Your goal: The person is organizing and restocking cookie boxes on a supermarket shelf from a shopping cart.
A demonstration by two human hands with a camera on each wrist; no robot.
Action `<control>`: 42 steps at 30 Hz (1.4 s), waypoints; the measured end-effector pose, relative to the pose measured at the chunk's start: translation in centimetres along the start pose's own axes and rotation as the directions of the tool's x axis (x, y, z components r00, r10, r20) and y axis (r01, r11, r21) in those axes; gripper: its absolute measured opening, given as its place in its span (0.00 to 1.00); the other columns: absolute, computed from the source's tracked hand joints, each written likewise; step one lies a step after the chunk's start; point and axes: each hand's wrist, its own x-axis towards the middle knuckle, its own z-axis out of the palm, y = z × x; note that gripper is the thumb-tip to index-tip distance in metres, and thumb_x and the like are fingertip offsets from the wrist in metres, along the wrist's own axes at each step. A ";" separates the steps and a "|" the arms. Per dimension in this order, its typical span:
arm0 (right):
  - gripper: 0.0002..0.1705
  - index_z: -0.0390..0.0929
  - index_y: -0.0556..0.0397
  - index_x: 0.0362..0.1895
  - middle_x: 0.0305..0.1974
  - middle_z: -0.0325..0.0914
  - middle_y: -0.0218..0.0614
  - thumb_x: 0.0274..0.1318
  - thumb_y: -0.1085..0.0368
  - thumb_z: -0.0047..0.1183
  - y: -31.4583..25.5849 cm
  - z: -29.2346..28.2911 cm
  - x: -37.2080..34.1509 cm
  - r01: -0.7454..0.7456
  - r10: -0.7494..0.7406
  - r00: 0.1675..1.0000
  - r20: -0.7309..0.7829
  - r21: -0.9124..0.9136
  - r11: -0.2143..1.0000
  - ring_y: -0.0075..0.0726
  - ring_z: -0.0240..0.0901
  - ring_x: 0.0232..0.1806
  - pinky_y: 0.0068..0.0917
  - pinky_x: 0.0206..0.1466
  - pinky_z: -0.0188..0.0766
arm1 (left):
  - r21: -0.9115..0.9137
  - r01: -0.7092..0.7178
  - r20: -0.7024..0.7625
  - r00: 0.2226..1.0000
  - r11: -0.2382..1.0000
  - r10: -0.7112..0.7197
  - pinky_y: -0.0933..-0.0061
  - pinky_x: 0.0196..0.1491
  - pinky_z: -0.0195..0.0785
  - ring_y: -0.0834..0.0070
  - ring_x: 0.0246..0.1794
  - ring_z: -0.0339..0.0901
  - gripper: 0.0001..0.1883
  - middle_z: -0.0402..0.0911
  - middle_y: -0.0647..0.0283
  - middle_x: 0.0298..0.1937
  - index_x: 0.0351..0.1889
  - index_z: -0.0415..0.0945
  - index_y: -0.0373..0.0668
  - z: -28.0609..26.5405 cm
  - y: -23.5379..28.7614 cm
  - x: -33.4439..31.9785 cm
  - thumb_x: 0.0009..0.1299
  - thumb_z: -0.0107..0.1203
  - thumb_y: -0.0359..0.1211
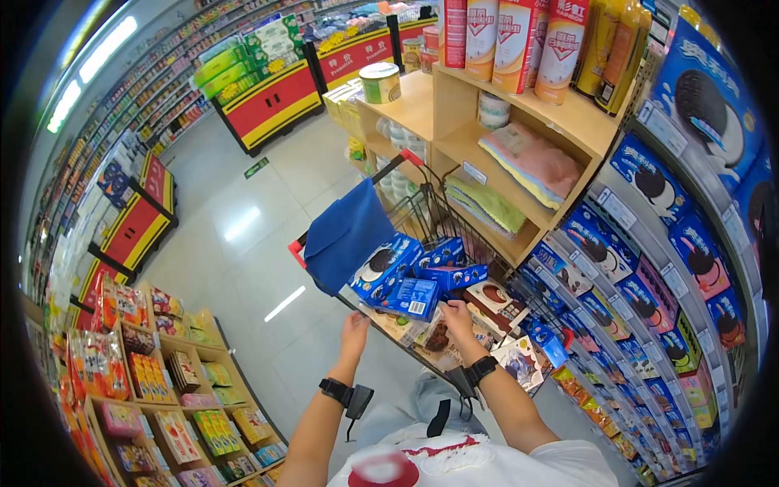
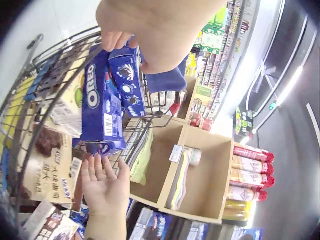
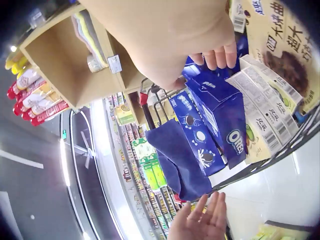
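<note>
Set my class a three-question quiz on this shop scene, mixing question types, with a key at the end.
1. True or false: the blue cloth lies flat on the floor.
2. In the left wrist view, which word is printed on the blue box in the cart? A) Promotion B) Oreo C) Rainbow
3. In the head view, which hand is nearer the cloth?

Key: 1. False, it hangs on the cart. 2. B. 3. The left hand.
</note>
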 end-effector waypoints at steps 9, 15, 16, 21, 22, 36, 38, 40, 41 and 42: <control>0.15 0.73 0.56 0.41 0.37 0.76 0.38 0.47 0.67 0.56 -7.4 3.4 4.5 0.427 -0.450 0.893 0.004 -0.319 0.846 0.30 0.74 0.36 0.24 0.37 0.69 | -0.605 0.412 0.226 0.909 0.681 -0.349 0.74 0.48 0.63 0.68 0.46 0.70 0.17 0.69 0.56 0.50 0.48 0.66 0.37 0.5 1.3 10.4 0.65 0.49 0.37; 0.24 0.71 0.58 0.47 0.43 0.75 0.49 0.46 0.58 0.55 -7.9 9.2 10.1 0.376 -0.518 0.853 -0.066 -0.610 0.697 0.52 0.71 0.46 0.39 0.52 0.65 | -0.459 0.813 0.560 0.578 0.359 -0.594 0.60 0.49 0.63 0.62 0.49 0.66 0.18 0.67 0.56 0.51 0.49 0.67 0.47 -0.9 2.0 14.6 0.62 0.48 0.40; 0.26 0.71 0.58 0.48 0.44 0.75 0.50 0.46 0.57 0.55 -7.6 10.0 11.0 0.347 -0.524 0.846 -0.096 -0.646 0.680 0.54 0.70 0.47 0.40 0.54 0.64 | -0.414 0.837 0.617 0.548 0.359 -0.565 0.57 0.50 0.64 0.60 0.50 0.67 0.19 0.68 0.56 0.53 0.51 0.67 0.45 -0.9 2.1 14.8 0.63 0.45 0.40; 0.25 0.72 0.55 0.45 0.39 0.76 0.52 0.44 0.53 0.57 -7.2 13.0 11.8 0.090 -0.227 0.961 -0.156 -0.602 0.794 0.54 0.73 0.44 0.40 0.48 0.68 | -0.308 0.926 0.719 0.377 0.218 -0.583 0.49 0.56 0.63 0.55 0.52 0.69 0.21 0.71 0.50 0.52 0.54 0.64 0.35 -1.4 2.9 16.6 0.65 0.41 0.35; 0.25 0.72 0.54 0.44 0.39 0.76 0.52 0.44 0.53 0.57 -7.0 13.1 11.6 0.084 -0.235 0.955 -0.179 -0.597 0.798 0.54 0.73 0.43 0.40 0.47 0.68 | -0.289 0.946 0.725 0.318 0.149 -0.611 0.50 0.56 0.63 0.55 0.53 0.69 0.21 0.71 0.50 0.51 0.54 0.63 0.34 -1.4 3.1 16.9 0.65 0.41 0.34; 0.28 0.68 0.55 0.49 0.43 0.70 0.34 0.40 0.70 0.64 -17.8 8.0 -2.6 0.450 -0.506 0.760 -0.407 -0.232 0.862 0.24 0.69 0.43 0.22 0.46 0.68 | -0.317 0.803 0.879 0.449 0.505 -0.162 0.52 0.58 0.61 0.60 0.53 0.70 0.22 0.72 0.57 0.54 0.57 0.62 0.40 -1.1 10.2 10.9 0.64 0.42 0.32; 0.31 0.66 0.55 0.51 0.48 0.66 0.37 0.39 0.73 0.64 -20.3 7.1 -7.5 0.578 -0.579 0.700 -0.418 -0.144 0.803 0.27 0.67 0.48 0.24 0.50 0.67 | -0.357 0.667 0.866 0.499 0.654 -0.037 0.53 0.60 0.59 0.61 0.56 0.68 0.24 0.69 0.59 0.58 0.60 0.59 0.43 -1.5 12.4 8.4 0.64 0.45 0.33; 0.33 0.65 0.55 0.52 0.52 0.63 0.39 0.38 0.74 0.63 -21.4 5.5 -12.4 0.668 -0.649 0.638 -0.415 -0.121 0.734 0.30 0.65 0.52 0.26 0.54 0.66 | -0.460 0.541 0.855 0.485 0.704 0.185 0.57 0.60 0.61 0.63 0.61 0.64 0.27 0.61 0.60 0.64 0.63 0.54 0.45 -1.4 13.7 5.6 0.66 0.47 0.31; 0.33 0.65 0.55 0.53 0.53 0.62 0.39 0.39 0.75 0.63 -21.6 4.6 -14.7 0.697 -0.683 0.609 -0.403 -0.140 0.704 0.31 0.64 0.54 0.27 0.55 0.65 | -0.440 0.519 0.869 0.452 0.733 0.202 0.57 0.60 0.61 0.63 0.61 0.64 0.27 0.62 0.59 0.63 0.64 0.54 0.45 -1.4 14.4 4.1 0.66 0.48 0.30; 0.33 0.65 0.55 0.53 0.54 0.61 0.40 0.39 0.75 0.63 -21.5 3.5 -16.9 0.725 -0.718 0.578 -0.389 -0.159 0.670 0.32 0.63 0.56 0.27 0.56 0.64 | -0.423 0.493 0.881 0.418 0.760 0.219 0.57 0.60 0.62 0.64 0.61 0.64 0.27 0.63 0.59 0.62 0.64 0.54 0.45 -1.4 14.5 2.6 0.65 0.48 0.28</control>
